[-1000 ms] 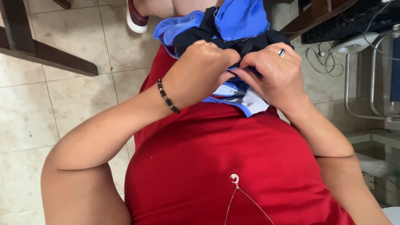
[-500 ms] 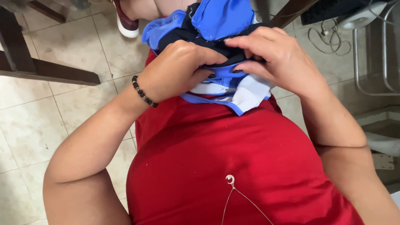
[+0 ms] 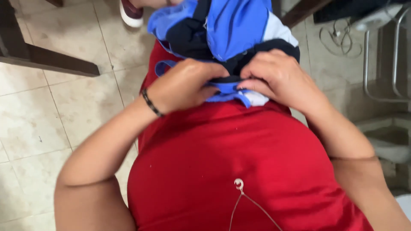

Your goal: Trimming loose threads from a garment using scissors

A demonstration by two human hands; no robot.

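Pale floor tiles [image 3: 55, 111] lie below, and against the person's red shirt [image 3: 239, 158] sits a bunched blue, navy and white garment [image 3: 227, 30], gathered at chest height so both hands can work its lower edge at close range. Left hand [image 3: 184, 85], with a dark bead bracelet [image 3: 152, 102] at the wrist, and right hand [image 3: 278, 75] each keep a narrow, pinching grip on the fabric, knuckles nearly touching. Beyond stand dark wooden legs [image 3: 51, 60] and a red-and-white shoe [image 3: 130, 13].
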